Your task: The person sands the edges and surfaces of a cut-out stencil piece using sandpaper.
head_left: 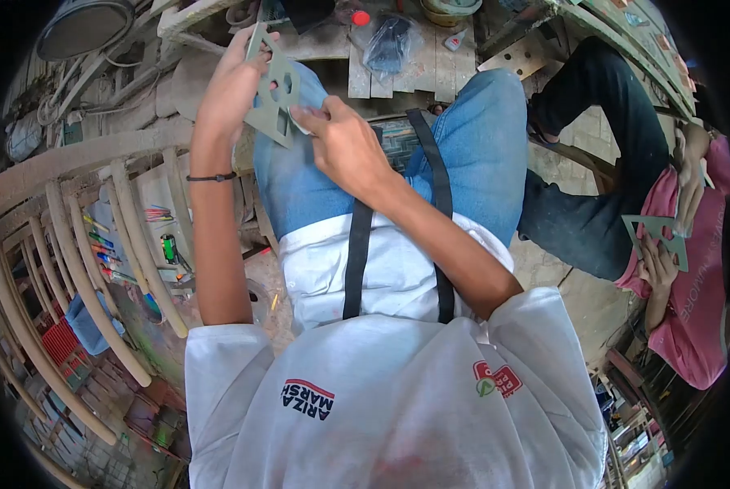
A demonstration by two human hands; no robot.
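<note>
My left hand [238, 85] grips a flat grey-green triangular piece with cutouts [284, 88] by its upper end, above my left thigh. The piece is tilted, with its pointed lower end toward my lap. My right hand [350, 148] is closed, its thumb and fingers pinching a small pale flat piece [301, 119] against the triangle's edge. What this small piece is made of is hard to make out, as the fingers partly cover it.
At right, a person in a pink shirt [695, 285] holds a similar triangular piece [663, 234]. A slatted wooden bench [120, 236] stands at left. Ahead, a plank surface [430, 69] bears a plastic bag [391, 45], a red cap [360, 18] and a small bottle [455, 39].
</note>
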